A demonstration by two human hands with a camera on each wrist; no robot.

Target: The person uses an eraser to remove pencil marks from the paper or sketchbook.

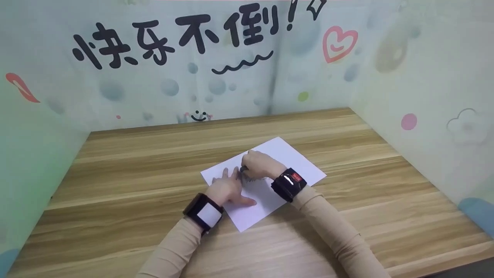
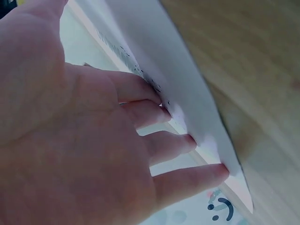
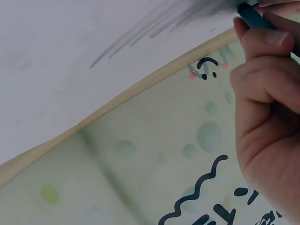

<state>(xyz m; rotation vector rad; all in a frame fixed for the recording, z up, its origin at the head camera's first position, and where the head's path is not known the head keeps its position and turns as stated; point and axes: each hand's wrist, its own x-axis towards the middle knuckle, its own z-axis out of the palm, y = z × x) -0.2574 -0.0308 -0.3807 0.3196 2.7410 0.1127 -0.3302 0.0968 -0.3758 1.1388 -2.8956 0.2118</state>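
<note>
Spread wide, the left hand [image 1: 225,189] presses on the paper [image 1: 266,199], likely steadying it for the dark drawing stick [image 3: 257,18] that the right hand [image 1: 262,164] pinches.

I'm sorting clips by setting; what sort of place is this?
Probably a staged recording booth: a wood-grain table, cartoon-printed walls on three sides, and a black device strapped to each wrist.

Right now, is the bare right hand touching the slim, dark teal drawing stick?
Touching. The right wrist view shows it: the right hand has its curled fingers directly against the slim, dark teal drawing stick, gripping it.
</note>
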